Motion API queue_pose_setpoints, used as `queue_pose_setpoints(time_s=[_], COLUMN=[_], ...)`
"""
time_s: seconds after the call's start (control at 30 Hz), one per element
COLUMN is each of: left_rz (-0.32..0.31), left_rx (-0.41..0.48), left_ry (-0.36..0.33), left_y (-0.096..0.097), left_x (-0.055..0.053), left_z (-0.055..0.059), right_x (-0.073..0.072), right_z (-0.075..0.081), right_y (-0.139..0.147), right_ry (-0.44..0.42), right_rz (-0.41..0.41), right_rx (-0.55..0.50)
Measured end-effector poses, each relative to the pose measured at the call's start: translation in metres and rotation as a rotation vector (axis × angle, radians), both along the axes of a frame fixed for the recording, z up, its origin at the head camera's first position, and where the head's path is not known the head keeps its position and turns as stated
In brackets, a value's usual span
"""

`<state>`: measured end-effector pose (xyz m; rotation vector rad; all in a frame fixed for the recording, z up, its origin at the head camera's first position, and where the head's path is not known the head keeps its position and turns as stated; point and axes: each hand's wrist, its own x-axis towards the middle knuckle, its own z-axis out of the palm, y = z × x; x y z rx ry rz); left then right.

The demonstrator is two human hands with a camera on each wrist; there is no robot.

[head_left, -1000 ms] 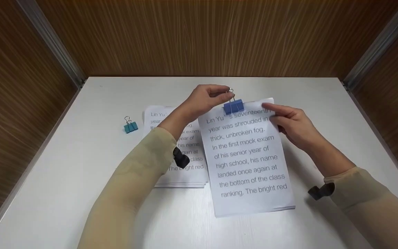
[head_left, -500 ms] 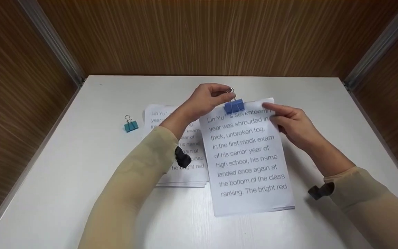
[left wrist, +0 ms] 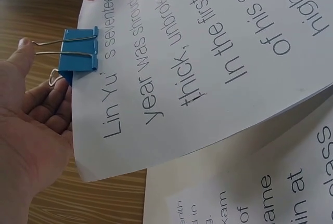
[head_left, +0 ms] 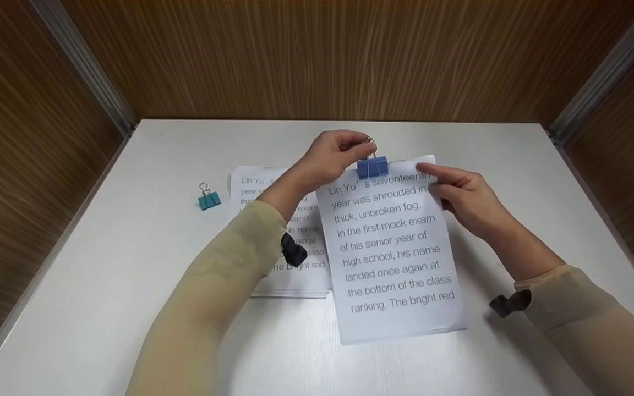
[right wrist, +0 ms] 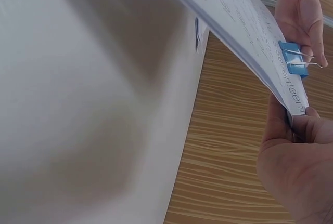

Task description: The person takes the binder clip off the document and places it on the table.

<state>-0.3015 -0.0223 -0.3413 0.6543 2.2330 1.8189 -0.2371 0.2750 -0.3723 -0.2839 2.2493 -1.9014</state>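
A blue binder clip (head_left: 372,168) sits on the top edge of a sheaf of printed sheets (head_left: 394,258), left of the middle. My left hand (head_left: 332,157) pinches the clip's wire handles. In the left wrist view the thumb (left wrist: 22,52) presses the end of the front handle, while the other fingers lie behind the clip. With thumb and forefinger my right hand (head_left: 471,201) holds the sheaf by its top right corner. The right wrist view shows the sheaf (right wrist: 244,31) raised and slanted above the white table.
A second stack of printed sheets (head_left: 289,283) lies on the white table (head_left: 102,264), partly under my left forearm and the held sheaf. Farther left is a teal binder clip (head_left: 209,201) with a handle up. Wood-grain panels (head_left: 339,60) enclose the back and sides.
My left hand and the clip's handles have shifted very slightly toward the back. The sheaf's lower right corner has moved a little left. Both hands keep their holds.
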Motion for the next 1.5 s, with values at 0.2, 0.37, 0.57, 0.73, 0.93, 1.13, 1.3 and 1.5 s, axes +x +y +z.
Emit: queue_pose_setpoints(time_s=[0.2, 0.37, 0.57, 0.73, 0.93, 1.13, 1.3, 1.5], left_rz=[0.020, 0.047, 0.084, 0.098, 0.106, 0.112, 0.135, 0.210], left_rx=[0.008, 0.041, 0.055, 0.096, 0.077, 0.081, 0.051, 0.011], left_ry=[0.008, 0.000, 0.014, 0.013, -0.008, -0.008, -0.007, -0.003], left_y=[0.000, -0.003, -0.011, -0.026, -0.049, -0.075, -0.101, -0.141], left_x=[0.000, -0.001, -0.002, -0.001, 0.002, 0.011, 0.019, 0.028], left_z=[0.002, 0.002, 0.005, 0.008, 0.009, 0.010, 0.014, 0.017], right_x=[0.000, -0.001, -0.002, -0.008, -0.018, -0.029, -0.033, -0.035], right_z=[0.001, 0.001, -0.002, -0.006, -0.012, -0.024, -0.032, -0.037], right_y=[-0.002, -0.002, -0.001, 0.002, 0.006, 0.009, 0.011, 0.015], right_ry=[0.000, 0.013, 0.007, -0.022, -0.057, -0.083, -0.097, -0.095], right_rz=[-0.013, -0.016, -0.017, -0.026, -0.057, -0.081, -0.089, -0.095], right_rx=[0.022, 0.037, 0.039, -0.033, -0.095, -0.040, 0.082, 0.163])
